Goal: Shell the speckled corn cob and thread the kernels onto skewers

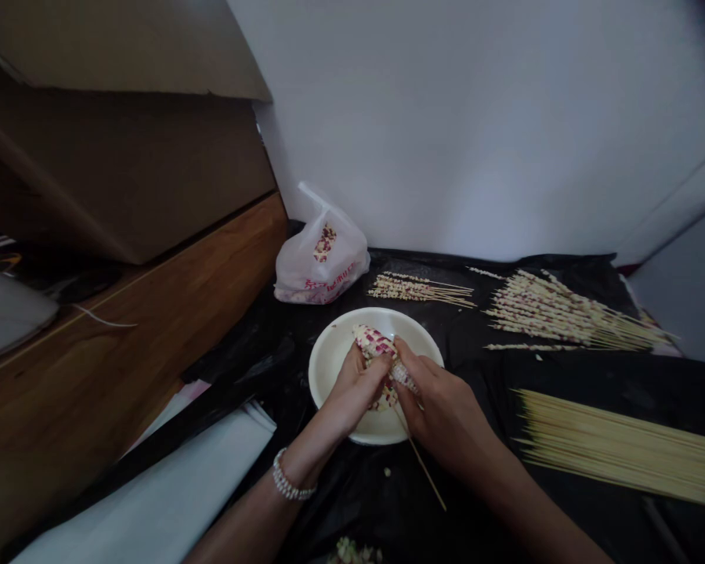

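Note:
Over a white bowl (329, 352), both hands hold a corn cob (376, 342) with pale and dark red kernels. My left hand (357, 385) is closed round its left side, the thumb pressed on the kernels. My right hand (433, 390) grips the lower right end, where part of the cob looks bare. Loose kernels show in the bowl under the hands. A thin wooden stick (426, 471) slants down to the right from beneath my right hand; whether the fingers hold it is hidden.
Behind the bowl stands a plastic bag (323, 270) with kernels. Kernel-threaded skewers (408, 290) lie beside it, with a larger pile (546, 313) to the right. Bare sticks (616, 442) lie at the right, on black plastic sheeting. White sheets (170, 486) are at the lower left.

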The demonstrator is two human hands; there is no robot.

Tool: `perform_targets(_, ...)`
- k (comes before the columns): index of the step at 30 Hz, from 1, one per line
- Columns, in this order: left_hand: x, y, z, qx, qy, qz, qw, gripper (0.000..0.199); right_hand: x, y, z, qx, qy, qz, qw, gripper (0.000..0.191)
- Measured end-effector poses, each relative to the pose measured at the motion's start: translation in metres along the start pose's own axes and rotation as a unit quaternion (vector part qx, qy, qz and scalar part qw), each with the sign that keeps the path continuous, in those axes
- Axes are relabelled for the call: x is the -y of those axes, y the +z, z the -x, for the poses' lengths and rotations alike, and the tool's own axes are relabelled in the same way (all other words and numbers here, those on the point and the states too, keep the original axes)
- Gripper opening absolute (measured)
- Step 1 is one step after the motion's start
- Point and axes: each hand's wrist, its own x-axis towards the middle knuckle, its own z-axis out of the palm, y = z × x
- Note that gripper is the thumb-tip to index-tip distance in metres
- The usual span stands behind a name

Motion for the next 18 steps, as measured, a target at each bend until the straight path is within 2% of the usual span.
perform_targets(4,0.0047,-0.0019,0.0011,0.006,-0.025,0.016,1.0,0.023,-0.0014,0.0005,-0.0004,0.007,0.001,-0.005,1.0,0.053)
perform_targets(8,0.0018,-0.0011,0.0037,0.025,-0.036,0.059,0.997,0.029,-0.0006,-0.0014,-0.001,-0.006,-0.009,0.005,1.0,0.054)
perform_targets(12,-0.0039,0.0025,0.0037,0.026,-0.017,0.055,0.998,0.038,0.0002,-0.0031,-0.001,-0.02,-0.016,0.009,1.0,0.055)
perform_targets(18,-0.0029,0.0013,0.002,0.021,0.007,0.026,0.999,0.036,-0.0002,-0.0023,-0.0004,-0.021,-0.019,0.004,1.0,0.056)
